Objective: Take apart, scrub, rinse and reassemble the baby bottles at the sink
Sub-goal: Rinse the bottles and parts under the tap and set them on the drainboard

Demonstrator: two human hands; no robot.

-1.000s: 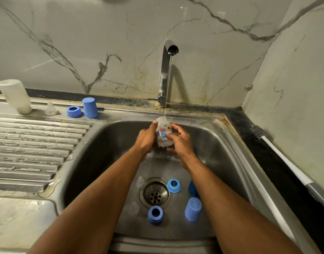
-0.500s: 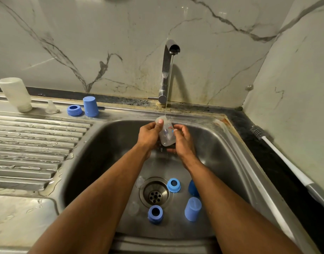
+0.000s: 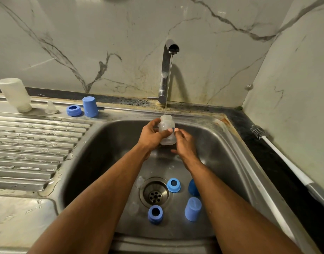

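The left hand (image 3: 150, 136) is gripping the bottle (image 3: 167, 132) mouth-up beneath the tap (image 3: 166, 70) at twelve o'clock, so the stream is filling it; the right hand (image 3: 184, 143), fingers loosely curled, is steadying its side over the sink (image 3: 230, 162).

The lower body of the clear bottle (image 3: 166, 132) is partly covered by the fingers of the left hand (image 3: 150, 136). The right hand (image 3: 184, 143) hides the bottle's printed side; only a blue sliver shows. How firmly the right fingers contact the bottle cannot be determined.

A dark blue piece (image 3: 193, 187) on the sink floor is half hidden behind the right forearm; its type cannot be identified. Two clear pieces (image 3: 140, 181) near the drain (image 3: 154, 192) are too faint to identify.

The brush (image 3: 278, 153) handle is cut off by the right edge. The drainboard (image 3: 29, 153) is cut off at the left edge.
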